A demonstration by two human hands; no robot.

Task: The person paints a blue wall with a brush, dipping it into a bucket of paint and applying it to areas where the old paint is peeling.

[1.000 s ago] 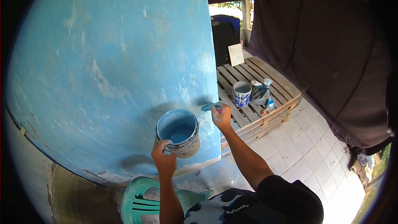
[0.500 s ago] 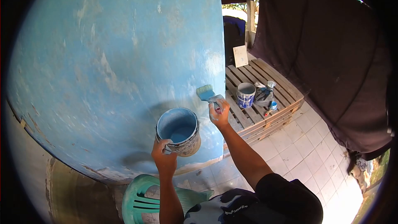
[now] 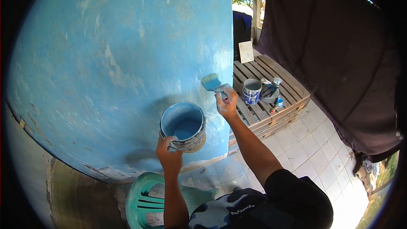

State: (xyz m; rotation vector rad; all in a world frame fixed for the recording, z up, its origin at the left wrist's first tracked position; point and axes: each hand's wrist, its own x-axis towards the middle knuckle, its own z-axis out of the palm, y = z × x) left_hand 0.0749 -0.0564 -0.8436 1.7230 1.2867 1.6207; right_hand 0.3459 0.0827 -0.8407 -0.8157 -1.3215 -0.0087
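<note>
Brush point(image 3: 210, 82) was held in right hand point(image 3: 227, 102) by blue wall point(image 3: 106, 63); left hand point(image 3: 169, 151) gripped paint bucket point(image 3: 193, 142) at brush's seven o'clock.

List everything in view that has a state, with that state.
Held bucket: open, blue paint inside.
Left hand: gripping the held bucket.
Brush: bristles up, at the wall; contact unclear.
Right hand: closed around the brush.
Wall: blue, patchy.
Platform bucket: open, upright.
Plastic bag: crumpled.
Pale board: leaning.
Dark cloth: hanging.
</note>
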